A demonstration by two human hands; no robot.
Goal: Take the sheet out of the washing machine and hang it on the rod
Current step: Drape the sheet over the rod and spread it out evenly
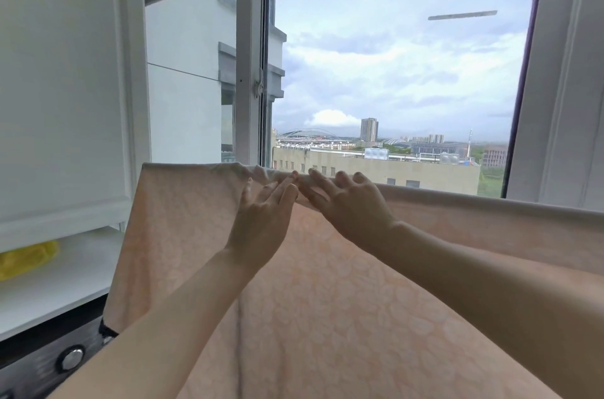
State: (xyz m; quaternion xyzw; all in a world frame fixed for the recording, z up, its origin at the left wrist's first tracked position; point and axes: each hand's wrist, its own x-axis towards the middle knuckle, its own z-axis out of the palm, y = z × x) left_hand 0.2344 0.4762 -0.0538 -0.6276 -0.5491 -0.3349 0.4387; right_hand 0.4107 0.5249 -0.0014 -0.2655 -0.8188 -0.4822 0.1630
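Observation:
A pale peach sheet (pixel 183 222) with a faint leaf pattern hangs draped over a horizontal rod that the cloth hides. Its top fold runs from the left edge across to the right of the view. My left hand (pixel 261 219) lies flat against the sheet just below the fold, fingers straight and pointing up. My right hand (pixel 346 202) rests on the top fold beside it, fingers spread and lightly bent over a bunched wrinkle. The washing machine (pixel 49 362) shows at the bottom left, dark panel with a silver knob.
A large window (pixel 392 72) with a white frame and latch stands right behind the sheet. A white cabinet (pixel 65 88) and a white shelf with a yellow bag (pixel 26 259) are on the left. A white wall panel rises at the right.

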